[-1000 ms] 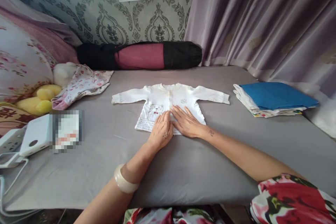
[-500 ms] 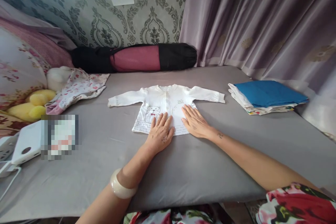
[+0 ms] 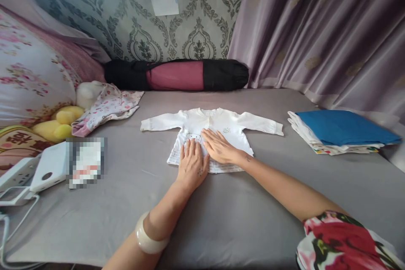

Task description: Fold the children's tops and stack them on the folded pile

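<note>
A white baby shirt [image 3: 215,124] lies spread flat, sleeves out, mid-bed toward the far edge of the grey bed [image 3: 253,202]. The left hand [image 3: 192,162] and right hand [image 3: 220,147] press on its lower half, side by side, each grip open and flat, clasping nothing. Folded clothes [image 3: 341,133] sit at the bed's right edge.

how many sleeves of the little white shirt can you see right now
2. The left sleeve lies spread flat toward the plush toys; the right sleeve lies spread flat toward the blue folded cloth. Neither is folded in or hidden.
</note>
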A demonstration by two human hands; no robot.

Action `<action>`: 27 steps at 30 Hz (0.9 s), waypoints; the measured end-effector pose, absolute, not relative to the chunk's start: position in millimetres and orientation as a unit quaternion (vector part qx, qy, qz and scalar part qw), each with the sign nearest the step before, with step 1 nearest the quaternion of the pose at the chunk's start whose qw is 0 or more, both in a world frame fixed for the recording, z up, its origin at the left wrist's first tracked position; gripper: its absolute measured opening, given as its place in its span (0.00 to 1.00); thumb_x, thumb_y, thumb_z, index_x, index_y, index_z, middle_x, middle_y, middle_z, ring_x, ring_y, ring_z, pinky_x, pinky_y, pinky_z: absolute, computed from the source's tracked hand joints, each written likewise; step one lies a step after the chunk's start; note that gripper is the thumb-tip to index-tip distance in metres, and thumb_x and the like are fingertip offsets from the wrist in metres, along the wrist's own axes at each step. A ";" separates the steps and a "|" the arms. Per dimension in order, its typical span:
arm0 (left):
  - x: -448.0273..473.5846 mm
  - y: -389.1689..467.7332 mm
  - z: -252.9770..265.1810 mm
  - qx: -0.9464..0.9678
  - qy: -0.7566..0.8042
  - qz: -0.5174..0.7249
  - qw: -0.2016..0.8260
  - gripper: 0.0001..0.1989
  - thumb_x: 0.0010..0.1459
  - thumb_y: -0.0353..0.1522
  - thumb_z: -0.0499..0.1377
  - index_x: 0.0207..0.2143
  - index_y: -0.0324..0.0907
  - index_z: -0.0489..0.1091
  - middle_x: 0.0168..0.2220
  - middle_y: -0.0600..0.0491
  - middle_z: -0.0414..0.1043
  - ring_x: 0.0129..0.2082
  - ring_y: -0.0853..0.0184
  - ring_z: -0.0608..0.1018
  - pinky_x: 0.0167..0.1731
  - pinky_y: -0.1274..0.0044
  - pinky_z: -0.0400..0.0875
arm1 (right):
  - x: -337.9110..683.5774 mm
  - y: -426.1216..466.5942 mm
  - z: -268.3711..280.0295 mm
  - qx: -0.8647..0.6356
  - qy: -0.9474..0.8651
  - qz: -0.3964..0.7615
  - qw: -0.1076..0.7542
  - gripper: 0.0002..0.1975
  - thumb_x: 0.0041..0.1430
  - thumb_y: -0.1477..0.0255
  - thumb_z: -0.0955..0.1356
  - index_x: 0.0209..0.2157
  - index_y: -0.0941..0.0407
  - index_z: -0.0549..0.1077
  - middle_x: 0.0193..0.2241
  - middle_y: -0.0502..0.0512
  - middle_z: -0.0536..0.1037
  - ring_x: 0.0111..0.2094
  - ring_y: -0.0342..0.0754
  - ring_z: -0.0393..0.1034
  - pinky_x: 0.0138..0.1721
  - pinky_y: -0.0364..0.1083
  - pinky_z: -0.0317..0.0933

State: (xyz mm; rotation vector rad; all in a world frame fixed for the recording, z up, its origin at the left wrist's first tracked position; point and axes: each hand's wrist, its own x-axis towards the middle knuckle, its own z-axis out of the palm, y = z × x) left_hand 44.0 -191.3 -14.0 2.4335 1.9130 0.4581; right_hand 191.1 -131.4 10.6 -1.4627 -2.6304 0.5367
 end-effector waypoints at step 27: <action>-22.5 -159.4 16.0 0.605 0.778 0.131 0.105 0.11 0.64 0.36 0.51 0.44 0.42 0.68 0.41 0.47 0.76 0.44 0.56 0.76 0.42 0.68 0.65 | 105.5 -5.4 -14.0 -0.609 -0.781 0.074 0.113 0.32 0.68 0.62 0.50 0.66 0.66 0.53 0.69 0.64 0.49 0.69 0.54 0.38 0.66 0.56 0.32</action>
